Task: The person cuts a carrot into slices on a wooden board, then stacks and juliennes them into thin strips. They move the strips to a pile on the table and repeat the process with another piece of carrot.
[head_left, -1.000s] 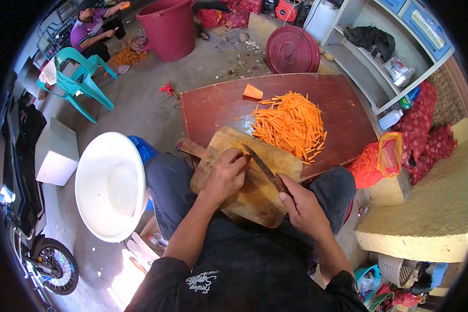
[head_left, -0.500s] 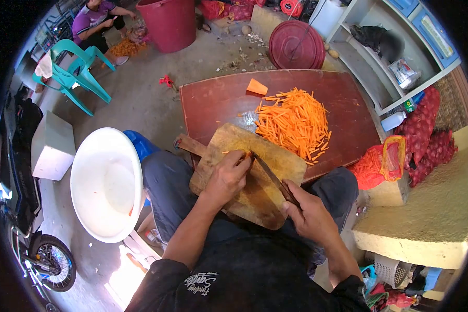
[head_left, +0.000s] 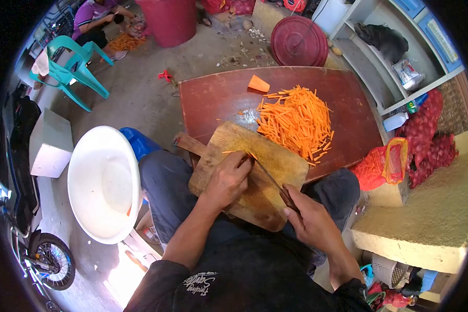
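A wooden cutting board (head_left: pixel 275 151) with a handle lies tilted across my lap, partly over the red tabletop. My right hand (head_left: pixel 313 221) is wrapped round the handle of a knife (head_left: pixel 269 176), whose blade reaches up and left to my other fingertips. My left hand (head_left: pixel 226 179) is closed over the board, fingers curled down on a piece of carrot that they mostly hide. Thin carrot strips (head_left: pixel 231 152) show just beyond those fingers. Past the board lie a heap of carrot sticks (head_left: pixel 295 124) and one larger carrot chunk (head_left: pixel 258 83).
The low red table (head_left: pixel 208 99) stands in front of me. A white basin (head_left: pixel 96 182) is at my left, near a green chair (head_left: pixel 78 65). Red mesh bags (head_left: pixel 379 164) and a shelf (head_left: pixel 369 67) stand at right. Another person (head_left: pixel 96 21) sits far back left.
The knife blade has turned slightly, now showing a thinner edge. Both hands keep nearly the same place. The view has shifted a little, and the other person's hands have moved.
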`<move>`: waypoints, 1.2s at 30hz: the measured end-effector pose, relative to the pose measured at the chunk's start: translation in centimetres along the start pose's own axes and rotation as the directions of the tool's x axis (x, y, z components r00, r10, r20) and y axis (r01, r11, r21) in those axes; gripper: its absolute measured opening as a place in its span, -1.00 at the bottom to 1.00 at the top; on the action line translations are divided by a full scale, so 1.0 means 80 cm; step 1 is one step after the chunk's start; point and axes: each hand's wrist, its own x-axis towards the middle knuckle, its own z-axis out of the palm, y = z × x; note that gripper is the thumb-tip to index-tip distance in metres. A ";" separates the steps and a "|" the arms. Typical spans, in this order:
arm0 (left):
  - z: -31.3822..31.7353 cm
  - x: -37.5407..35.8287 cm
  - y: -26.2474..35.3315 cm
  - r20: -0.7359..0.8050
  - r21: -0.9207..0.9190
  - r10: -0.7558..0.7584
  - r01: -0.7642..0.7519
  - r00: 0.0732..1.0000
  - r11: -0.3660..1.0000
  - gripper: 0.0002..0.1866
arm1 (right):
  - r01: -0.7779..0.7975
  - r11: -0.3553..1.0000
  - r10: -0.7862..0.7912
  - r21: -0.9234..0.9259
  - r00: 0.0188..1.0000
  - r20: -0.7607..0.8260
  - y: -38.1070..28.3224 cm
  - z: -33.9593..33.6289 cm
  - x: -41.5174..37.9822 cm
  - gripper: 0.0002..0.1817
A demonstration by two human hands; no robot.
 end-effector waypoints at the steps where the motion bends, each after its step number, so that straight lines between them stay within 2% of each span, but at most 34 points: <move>1: 0.000 0.001 0.000 -0.005 0.005 0.000 0.000 1.000 1.000 -0.58 | 0.006 1.000 -0.006 -0.013 1.000 -0.001 -0.001 0.001 0.000 -0.43; 11: 0.003 0.002 -0.003 0.007 0.032 -0.001 0.001 1.000 0.999 -0.63 | 0.079 0.988 -0.073 -0.133 0.996 0.048 0.003 0.001 -0.007 -0.35; 20: 0.002 -0.001 -0.002 0.031 0.037 -0.005 0.004 0.999 0.999 -0.61 | 0.005 0.999 -0.001 -0.054 0.997 0.073 0.005 0.003 0.014 -0.46; 22: 0.001 -0.003 -0.001 0.056 0.043 -0.019 0.017 0.998 0.999 -0.59 | 0.025 0.998 -0.023 -0.049 0.999 0.044 0.017 0.016 0.035 -0.48; 26: 0.006 0.000 0.002 -0.022 0.040 -0.003 0.003 1.000 0.999 -0.56 | 0.065 0.998 -0.065 0.018 0.998 0.013 0.056 0.046 0.067 -0.49; 29: 0.003 0.000 0.001 -0.027 0.025 -0.002 0.003 1.000 1.000 -0.56 | 0.107 0.994 -0.109 -0.037 0.993 -0.044 0.051 0.039 0.063 -0.53; 32: 0.004 -0.004 -0.001 -0.013 0.017 -0.017 0.017 1.000 1.000 -0.56 | 0.006 1.000 -0.006 -0.009 0.999 0.040 0.027 0.015 0.046 -0.46; 36: -0.001 -0.001 0.000 0.033 0.007 -0.022 0.021 0.999 1.000 -0.57 | -0.024 1.000 0.025 -0.013 0.998 0.064 0.008 0.002 0.025 -0.50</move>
